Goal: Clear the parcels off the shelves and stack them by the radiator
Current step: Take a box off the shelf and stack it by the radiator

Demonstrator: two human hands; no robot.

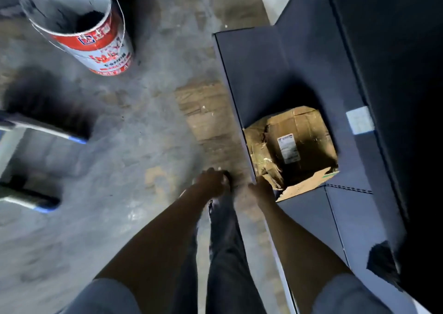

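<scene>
In the head view, a taped brown parcel (291, 143) is seen lying among dark boxes (259, 74) on the right. The right hand (262, 189) is placed at its near corner, its grip unreadable. The left hand (212, 182) is blurred beside it over the concrete floor (119, 146); its hold cannot be told.

A parcel (291, 143) lies in the box (261, 74) to my right; a bucket (79, 26) stands on the floor (143, 122), far left.
</scene>
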